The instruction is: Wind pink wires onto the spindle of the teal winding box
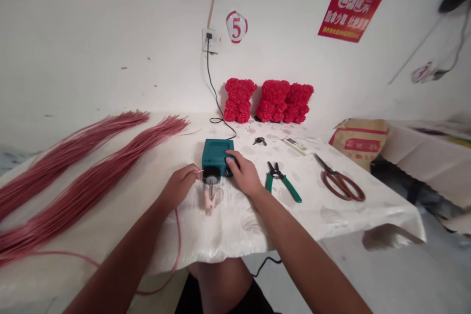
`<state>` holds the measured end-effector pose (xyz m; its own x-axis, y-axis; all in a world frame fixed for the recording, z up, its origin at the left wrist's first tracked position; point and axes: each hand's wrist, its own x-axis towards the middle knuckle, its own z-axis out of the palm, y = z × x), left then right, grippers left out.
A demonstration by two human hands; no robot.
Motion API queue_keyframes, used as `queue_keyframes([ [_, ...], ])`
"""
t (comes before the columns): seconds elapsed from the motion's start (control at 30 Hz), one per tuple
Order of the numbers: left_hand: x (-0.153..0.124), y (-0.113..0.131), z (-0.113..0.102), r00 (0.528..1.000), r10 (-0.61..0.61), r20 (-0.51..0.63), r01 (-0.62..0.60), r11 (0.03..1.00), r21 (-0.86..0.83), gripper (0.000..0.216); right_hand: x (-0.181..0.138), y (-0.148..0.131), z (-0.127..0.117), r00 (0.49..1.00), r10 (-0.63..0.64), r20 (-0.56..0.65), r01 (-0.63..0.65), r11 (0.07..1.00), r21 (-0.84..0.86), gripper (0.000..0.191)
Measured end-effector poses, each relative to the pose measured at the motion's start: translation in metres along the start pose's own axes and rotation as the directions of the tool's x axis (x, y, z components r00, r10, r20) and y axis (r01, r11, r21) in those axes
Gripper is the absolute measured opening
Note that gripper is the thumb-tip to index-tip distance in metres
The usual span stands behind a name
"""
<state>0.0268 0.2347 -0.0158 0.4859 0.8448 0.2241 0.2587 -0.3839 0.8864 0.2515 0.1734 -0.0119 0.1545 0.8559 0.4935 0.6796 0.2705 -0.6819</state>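
- The table point(239, 238), under a pale patterned cloth, carries everything here and stands against the wall.
- Two long bundles of pink strands point(91, 184) lie side by side across its left part, cut ends fanning toward the wall.
- Three red bear-shaped figures point(240, 100) stand in a row at the back.
- Scissors point(337, 177) with brown handles lie well to the right.
- The teal machine point(215, 148) sits at the middle of the table, between the two hands, with a black round part on its front and a cord leading back.
- The right hand point(245, 172) rests on the machine's right front corner, thumb and forefinger a little spread; its other fingers are hidden.
- The left hand point(180, 184) is just left of the machine, thumb and forefinger pinched on a single strand point(178, 235).
- Green-handled strippers point(275, 174) lie open just right of the right hand.
- The strand's bright tip points at the black part; whether it has entered is unclear. The step in hand looks like feeding that end in, which calls for a straight, steady push while the machine is braced.
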Motion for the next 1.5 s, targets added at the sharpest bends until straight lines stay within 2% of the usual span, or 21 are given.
queue_keyframes([
  [0.17,-0.001,0.001,0.0,1.0,-0.005,-0.002,0.005,1.0,0.027,0.038,0.0,0.001,0.0,1.0,0.005,0.007,-0.005,1.0,0.005,0.04],
  [0.43,-0.002,0.006,-0.001,0.999,-0.007,0.042,0.007,1.0,0.0,0.039,0.0,0.003,0.0,1.0,0.011,0.007,-0.011,1.0,-0.024,0.042],
  [1.1,-0.003,0.014,-0.001,0.995,-0.06,0.074,0.074,0.975,-0.209,0.041,0.001,0.004,-0.001,1.0,-0.018,-0.002,0.018,0.999,-0.028,0.04],
  [1.33,-0.001,0.016,0.0,0.995,-0.059,0.084,0.077,0.97,-0.229,0.035,0.002,0.01,-0.001,0.999,-0.034,0.001,0.034,0.999,-0.033,0.038],
  [1.5,-0.001,0.022,0.003,0.996,-0.079,0.037,0.085,0.967,-0.242,0.015,0.003,0.008,-0.002,0.999,-0.049,0.009,0.049,0.997,-0.06,0.036],
])
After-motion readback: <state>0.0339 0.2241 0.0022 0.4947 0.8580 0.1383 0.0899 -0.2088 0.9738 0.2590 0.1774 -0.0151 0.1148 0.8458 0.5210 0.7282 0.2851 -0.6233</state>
